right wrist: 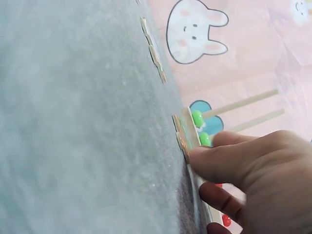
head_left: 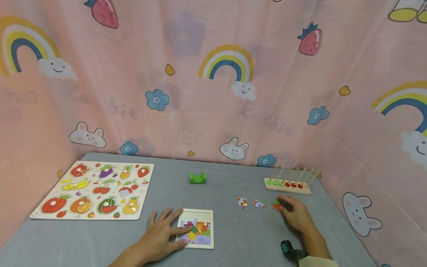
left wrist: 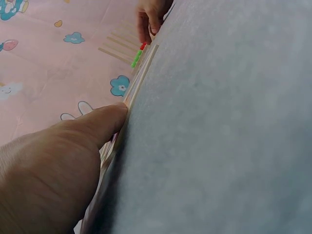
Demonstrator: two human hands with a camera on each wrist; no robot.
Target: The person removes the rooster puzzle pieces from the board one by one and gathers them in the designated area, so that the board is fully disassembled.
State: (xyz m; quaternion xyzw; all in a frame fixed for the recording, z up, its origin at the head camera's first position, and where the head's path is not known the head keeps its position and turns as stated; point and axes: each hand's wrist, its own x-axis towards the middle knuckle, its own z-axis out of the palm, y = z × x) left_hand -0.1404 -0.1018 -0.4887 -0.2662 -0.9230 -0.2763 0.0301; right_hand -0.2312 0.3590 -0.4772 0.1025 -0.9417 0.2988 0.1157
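Note:
My left hand [head_left: 161, 234] rests on the left side of a small jigsaw puzzle in a pale wooden frame [head_left: 211, 222]. Its index finger lies across the picture and its thumb is at the lower left of the frame. In the left wrist view the thumb [left wrist: 109, 122] presses at the board's edge. My right hand [head_left: 297, 215] is at the right edge of an orange and green puzzle piece [head_left: 276, 205] lying flat on the table. Thumb and index finger are spread apart there, the thumb tip right at the piece [right wrist: 180, 139] in the right wrist view.
Two more puzzle pieces lie left of the right hand, a purple-yellow one [head_left: 242, 202] and a bluish one [head_left: 258, 203]. Behind stands a peg rack [head_left: 305, 191] with green and red beads. A green block [head_left: 198, 178] and a fruit puzzle board [head_left: 90, 217] are farther left.

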